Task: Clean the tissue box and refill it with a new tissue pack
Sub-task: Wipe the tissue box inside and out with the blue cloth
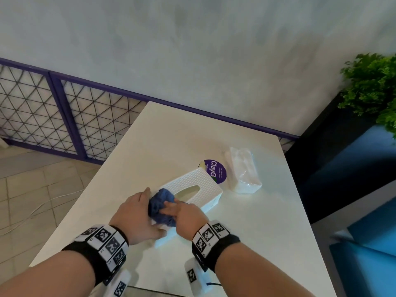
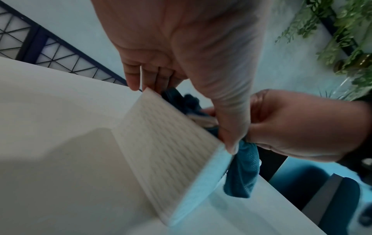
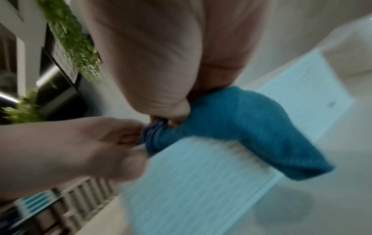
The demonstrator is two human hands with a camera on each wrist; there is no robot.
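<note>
- Tissue box (image 1: 192, 186) lies on the white worktop (image 1: 167, 142), centre of the head view, slot side up, near end towards the person.
- Left hand (image 1: 137, 213) grips the near end of the box — in the left wrist view the thumb runs down one corner and the fingers curl over the far edge.
- Right hand (image 1: 184, 213) presses a bunched blue cloth (image 1: 160, 204) onto the top of the box near the slot; fingers lie fairly straight over it, thumb tucks a fold in the right wrist view. Part of the cloth hangs over the side.
- New tissue pack (image 1: 244, 170) waits in its clear wrap, right of centre, apart from the box. A purple round label (image 1: 215, 171) sits between them, partly behind the box.
- Judgement: the wiping step is under way; the refill has not begun.
- To do it well: keep the left hold firm so the box does not slide; wipe along the ribbed texture, not across — dust probably sits in the grooves.
- Gather the loose tail of cloth so it does not drag.
- Work round the slot rim, then the sides.
- Right wrist view is blurred; the cloth's contact there is uncertain.
</note>
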